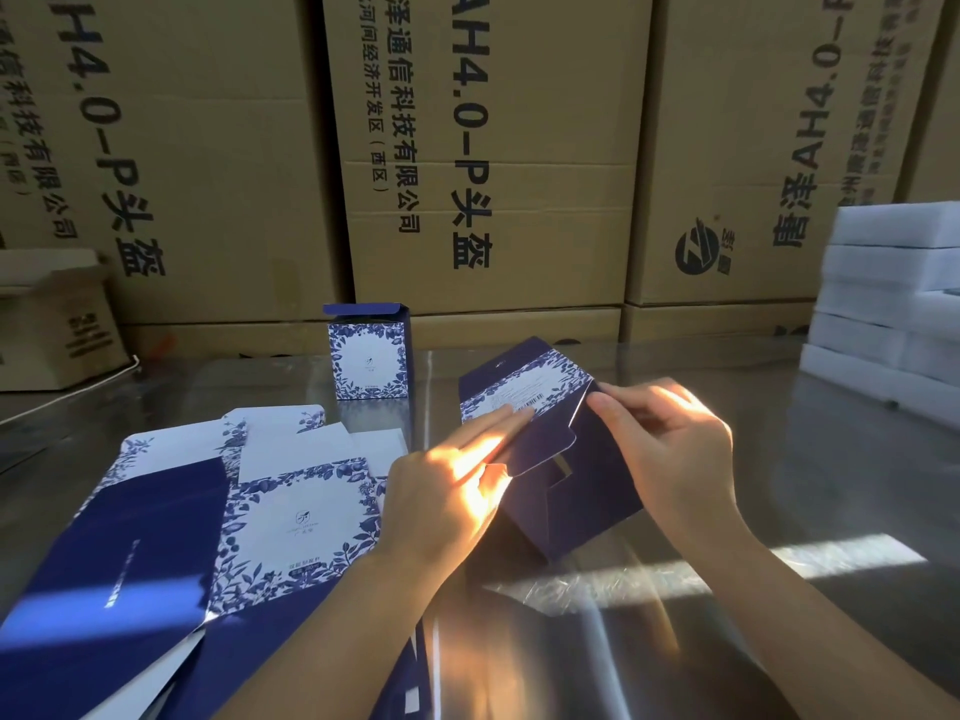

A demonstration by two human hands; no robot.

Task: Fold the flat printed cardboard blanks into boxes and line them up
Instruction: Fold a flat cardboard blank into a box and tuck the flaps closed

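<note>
Half-folded box (571, 491): on the table (779, 459), between both hands.
Left hand (447, 491): straight fingers pressed on its printed panel.
Right hand (670, 449): pinching its top corner.
Finished box (370, 356): upright, farther back.

I hold a half-folded box (582, 496) above the table (810, 459). My left hand (447, 491) presses straight fingers on its printed panel, and my right hand (670, 449) pinches its upper edge. One finished box (370, 356) stands behind, and flat blanks (156, 537) lie at the left.
</note>
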